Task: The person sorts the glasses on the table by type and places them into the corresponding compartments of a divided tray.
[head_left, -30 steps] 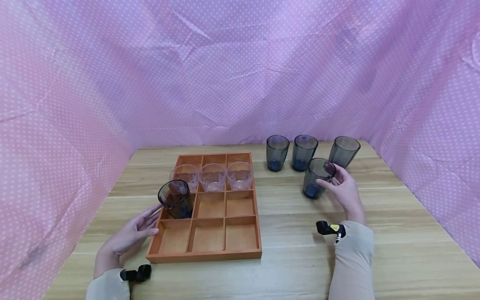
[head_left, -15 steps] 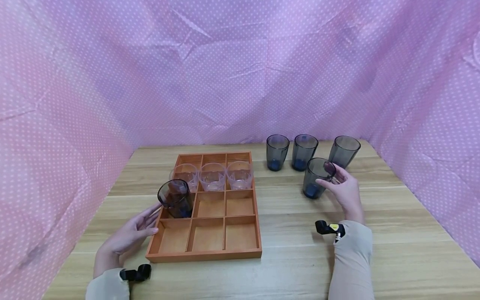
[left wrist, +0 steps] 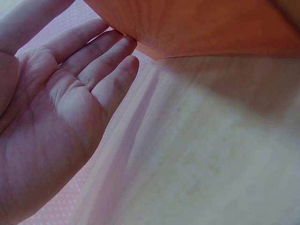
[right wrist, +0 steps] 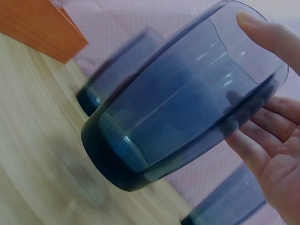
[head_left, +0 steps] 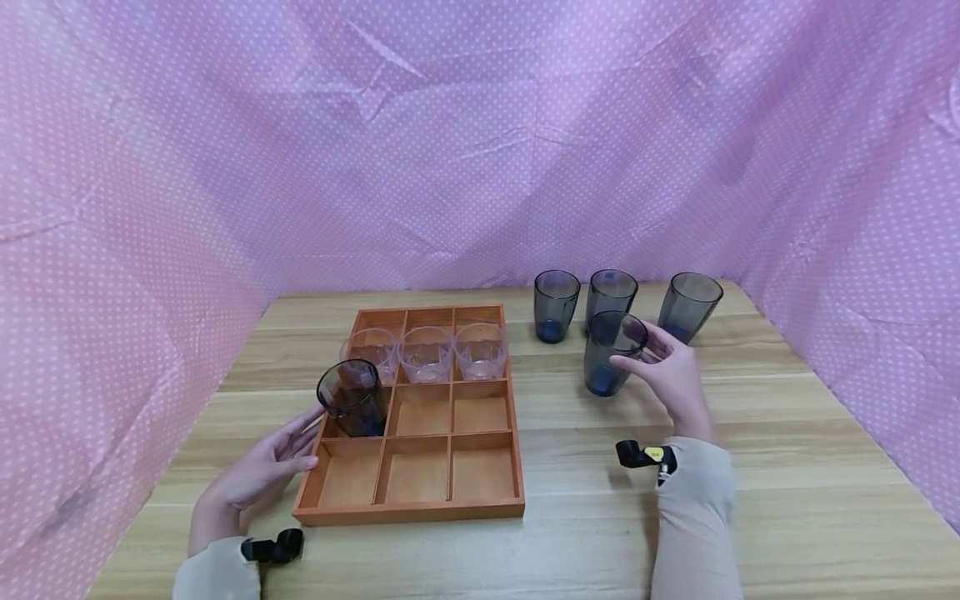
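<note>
My right hand [head_left: 671, 371] grips a smoky blue-grey drinking glass [head_left: 602, 367] near its rim, thumb on the near side and fingers behind. In the right wrist view the same glass [right wrist: 164, 108] leans across the picture, its thick base close over the tabletop. My left hand [head_left: 258, 471] rests against the left side of the wooden compartment tray [head_left: 411, 513], fingers nearly straight; in the left wrist view the fingertips [left wrist: 126, 44] meet the tray's wall [left wrist: 211, 28]. Another smoky glass [head_left: 352, 400] stands in the tray's middle-row left compartment.
Three clear glasses [head_left: 426, 357] stand in a row toward the tray's back. Behind the held glass are three more smoky glasses, at left [head_left: 556, 304], middle [head_left: 612, 292] and right [head_left: 688, 307]. A pink dotted cloth [head_left: 480, 150] hangs around the wooden table [head_left: 585, 533].
My right hand has moved a little left with the smoky glass, which now overlaps the middle back glass in the head view. My left hand and the tray stay where they were.
</note>
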Demonstrator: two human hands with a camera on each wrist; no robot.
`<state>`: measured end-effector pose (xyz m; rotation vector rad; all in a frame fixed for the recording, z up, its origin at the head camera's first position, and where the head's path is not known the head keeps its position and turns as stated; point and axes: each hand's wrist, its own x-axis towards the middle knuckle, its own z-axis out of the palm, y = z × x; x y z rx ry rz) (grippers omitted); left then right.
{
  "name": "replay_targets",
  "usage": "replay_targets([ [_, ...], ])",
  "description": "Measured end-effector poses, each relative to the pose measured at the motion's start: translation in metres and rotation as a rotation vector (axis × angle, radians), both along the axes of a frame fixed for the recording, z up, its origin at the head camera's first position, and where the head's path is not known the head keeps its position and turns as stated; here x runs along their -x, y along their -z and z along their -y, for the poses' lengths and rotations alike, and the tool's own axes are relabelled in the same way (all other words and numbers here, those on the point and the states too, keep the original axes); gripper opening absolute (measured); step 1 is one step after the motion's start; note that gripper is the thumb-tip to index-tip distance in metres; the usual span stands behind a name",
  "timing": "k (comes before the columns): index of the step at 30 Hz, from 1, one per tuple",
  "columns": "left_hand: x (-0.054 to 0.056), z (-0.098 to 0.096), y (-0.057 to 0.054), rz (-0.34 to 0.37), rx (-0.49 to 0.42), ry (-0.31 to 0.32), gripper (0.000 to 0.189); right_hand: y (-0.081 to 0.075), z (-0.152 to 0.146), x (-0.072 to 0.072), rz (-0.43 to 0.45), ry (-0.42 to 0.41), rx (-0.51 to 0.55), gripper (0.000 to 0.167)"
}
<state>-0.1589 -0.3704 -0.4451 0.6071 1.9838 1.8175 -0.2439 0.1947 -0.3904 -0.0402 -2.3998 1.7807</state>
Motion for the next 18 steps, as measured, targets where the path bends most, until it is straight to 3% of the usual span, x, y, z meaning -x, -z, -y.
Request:
replay_targets([
  [8,0.000,-0.002,-0.002,0.004,0.063,-0.046,0.076,-0.004,0.023,0.005,0.021,-0.086,-0.040,0.074],
  [18,-0.001,-0.003,-0.003,0.009,0.071,-0.053,0.077,-0.014,0.045,0.003,0.055,-0.140,-0.041,0.076],
])
